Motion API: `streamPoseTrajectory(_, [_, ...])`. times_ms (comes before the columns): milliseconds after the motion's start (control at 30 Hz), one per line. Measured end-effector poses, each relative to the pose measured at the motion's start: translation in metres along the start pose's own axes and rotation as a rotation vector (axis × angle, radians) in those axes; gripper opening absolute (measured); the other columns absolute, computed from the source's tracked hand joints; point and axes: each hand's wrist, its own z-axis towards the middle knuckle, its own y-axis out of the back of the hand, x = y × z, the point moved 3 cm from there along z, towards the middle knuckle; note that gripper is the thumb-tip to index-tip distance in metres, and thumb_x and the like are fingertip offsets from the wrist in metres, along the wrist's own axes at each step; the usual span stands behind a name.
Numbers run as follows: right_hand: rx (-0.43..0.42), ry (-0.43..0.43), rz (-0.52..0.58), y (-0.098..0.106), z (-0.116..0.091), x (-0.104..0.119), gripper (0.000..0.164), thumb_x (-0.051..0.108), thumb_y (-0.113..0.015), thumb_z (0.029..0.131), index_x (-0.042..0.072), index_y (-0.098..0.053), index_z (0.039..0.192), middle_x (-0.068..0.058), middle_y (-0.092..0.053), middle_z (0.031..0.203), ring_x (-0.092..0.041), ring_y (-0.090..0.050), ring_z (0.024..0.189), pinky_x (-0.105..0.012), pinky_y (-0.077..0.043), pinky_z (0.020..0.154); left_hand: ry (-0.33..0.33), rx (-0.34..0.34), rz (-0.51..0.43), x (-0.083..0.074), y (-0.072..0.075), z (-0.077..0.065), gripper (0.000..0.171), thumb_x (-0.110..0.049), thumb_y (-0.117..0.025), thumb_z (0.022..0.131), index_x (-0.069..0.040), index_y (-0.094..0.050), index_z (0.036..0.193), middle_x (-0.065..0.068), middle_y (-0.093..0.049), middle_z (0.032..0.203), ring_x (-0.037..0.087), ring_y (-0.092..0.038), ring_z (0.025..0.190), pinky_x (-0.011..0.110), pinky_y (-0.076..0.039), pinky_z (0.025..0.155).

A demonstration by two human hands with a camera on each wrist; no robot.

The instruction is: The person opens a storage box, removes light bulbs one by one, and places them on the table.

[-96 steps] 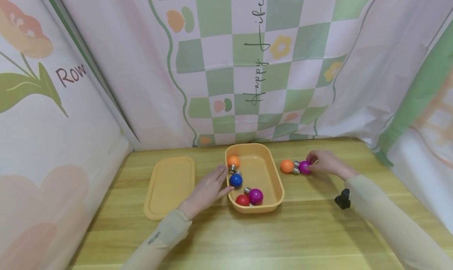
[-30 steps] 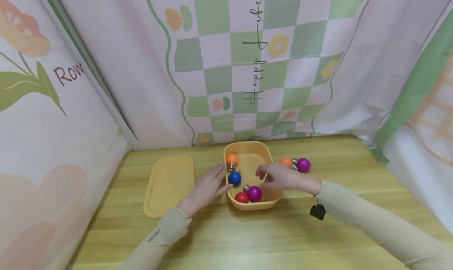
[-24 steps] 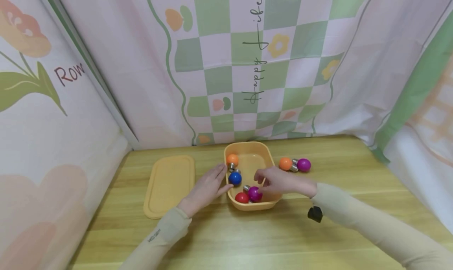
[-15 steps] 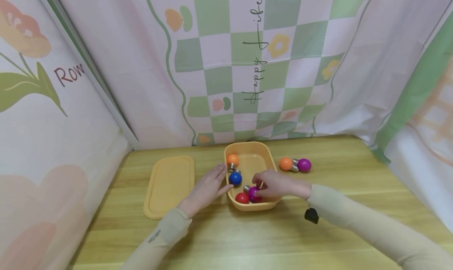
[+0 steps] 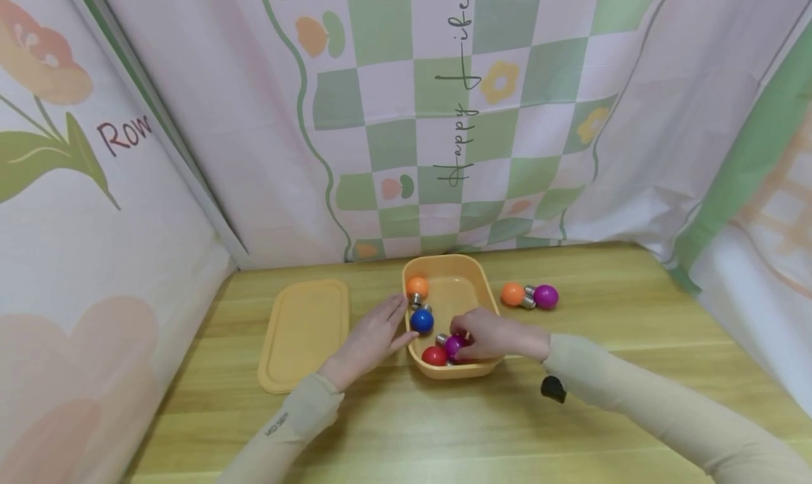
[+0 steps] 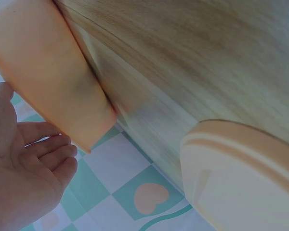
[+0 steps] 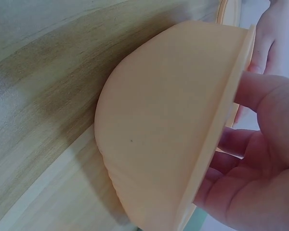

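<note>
Purple bulb (image 5: 453, 345) lies in the yellow-orange box (image 5: 455, 373), toward its six o'clock, and I can see the person's right hand (image 5: 497, 334) pinching it, thumb and forefinger curled about the globe; from the wrist side, the box wall hides the fingertips. Left hand (image 5: 370, 339) is unclenched and grasps nothing, its straight fingers resting against the box rim at nine o'clock, the thumb reaching just over the edge.

Inside the box, a red bulb (image 5: 434, 356) sits at seven o'clock beside the purple one, a blue bulb (image 5: 421, 320) at nine and an orange bulb (image 5: 417, 287) at ten. Outside, toward three o'clock, a second orange bulb (image 5: 512, 294) and a second purple bulb (image 5: 546, 297) lie with their metal bases together on the wooden table (image 5: 380, 435). Well off at nine o'clock lies a flat lid (image 5: 304, 336); a checkered curtain (image 5: 444, 132) hangs at twelve.
</note>
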Motion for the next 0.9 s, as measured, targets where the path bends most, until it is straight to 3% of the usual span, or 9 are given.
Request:
streamPoseTrajectory(233, [0.002, -0.022, -0.004, -0.001, 0.001, 0.002, 0.018, 0.016, -0.076, 0.084, 0.006, -0.066, 0.095, -0.002, -0.067, 0.082, -0.014, -0.059, 0.075, -0.020, -0.049, 0.065, 0.009, 0.016, -0.022, -0.001, 0.001, 0.000, 0.067, -0.042, -0.056, 0.100, 0.008, -0.045, 0.143, 0.025, -0.046, 0.149, 0.037, -0.048, 0.139, 0.046, -0.045, 0.115])
streamPoseTrajectory(500, [-0.028, -0.025, 0.010, 0.002, -0.003, 0.001, 0.019, 0.015, -0.076, 0.082, 0.006, -0.067, 0.096, -0.002, -0.068, 0.083, -0.013, -0.060, 0.075, -0.019, -0.050, 0.065, -0.004, -0.011, -0.018, -0.002, 0.001, 0.001, 0.065, -0.038, -0.059, 0.099, 0.010, -0.048, 0.140, 0.027, -0.049, 0.146, 0.039, -0.051, 0.136, 0.046, -0.046, 0.113])
streamPoseTrajectory(900, [-0.097, -0.067, 0.015, 0.025, -0.018, -0.001, 0.019, 0.015, -0.076, 0.085, 0.008, -0.069, 0.102, -0.001, -0.070, 0.090, -0.013, -0.064, 0.079, -0.021, -0.055, 0.069, 0.011, -0.013, -0.044, -0.002, 0.002, 0.000, 0.066, -0.037, -0.062, 0.097, 0.010, -0.048, 0.140, 0.027, -0.048, 0.147, 0.040, -0.050, 0.136, 0.047, -0.046, 0.113])
